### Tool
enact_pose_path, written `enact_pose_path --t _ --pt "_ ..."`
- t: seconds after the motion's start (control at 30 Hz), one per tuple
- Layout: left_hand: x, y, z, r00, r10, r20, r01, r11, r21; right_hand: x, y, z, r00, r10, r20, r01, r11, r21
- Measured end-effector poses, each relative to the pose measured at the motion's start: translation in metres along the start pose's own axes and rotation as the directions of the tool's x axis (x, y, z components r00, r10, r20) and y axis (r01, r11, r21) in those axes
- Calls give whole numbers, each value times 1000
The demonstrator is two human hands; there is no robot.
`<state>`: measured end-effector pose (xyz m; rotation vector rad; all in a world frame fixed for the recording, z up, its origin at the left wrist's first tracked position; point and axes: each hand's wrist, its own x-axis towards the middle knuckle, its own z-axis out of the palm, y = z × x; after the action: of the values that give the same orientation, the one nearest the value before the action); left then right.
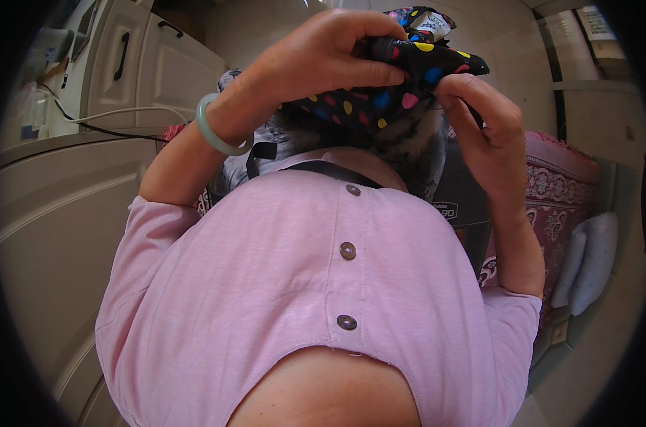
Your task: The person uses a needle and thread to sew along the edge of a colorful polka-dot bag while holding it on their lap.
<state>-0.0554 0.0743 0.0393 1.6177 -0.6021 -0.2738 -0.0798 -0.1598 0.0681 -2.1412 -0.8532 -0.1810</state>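
A black fabric piece with coloured polka dots (376, 101) hangs in front of me above my lap. My left hand (339, 53), below a pale green bangle (210, 125) on the wrist, grips the fabric's upper part between thumb and fingers. My right hand (477, 115) pinches its right edge with thumb and forefinger; whether something small is in that pinch cannot be told. A white patch (432, 25) shows on the bunched cloth at the top. Grey and white patterned cloth (424, 144) covers my lap beneath it.
Cream cabinets (114, 69) with black handles stand at the left. A white cable (130, 109) and a black cable run from the counter towards my lap. To the right lie a red and white patterned cover (557, 187), a dark grey item (472, 213) bearing writing, and a pale cushion (595, 261).
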Motion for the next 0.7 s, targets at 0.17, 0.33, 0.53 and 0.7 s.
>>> enact_pose_path --t 0.17,0.33,0.53,0.7 --pt "1 -1 -7 1000 2 30 -6 992 128 2 -2 -3 998 -34 52 35 999 -18" --pt "1 0 -5 999 -49 -1 49 996 80 2 -1 -5 996 19 82 -27 995 98" --pt "-1 -2 -6 999 -52 11 53 998 -38 -1 -7 -3 994 85 65 -93 987 132" --pt "-2 0 -6 997 -71 5 71 996 -61 -2 -8 0 995 89 43 -95 984 152"
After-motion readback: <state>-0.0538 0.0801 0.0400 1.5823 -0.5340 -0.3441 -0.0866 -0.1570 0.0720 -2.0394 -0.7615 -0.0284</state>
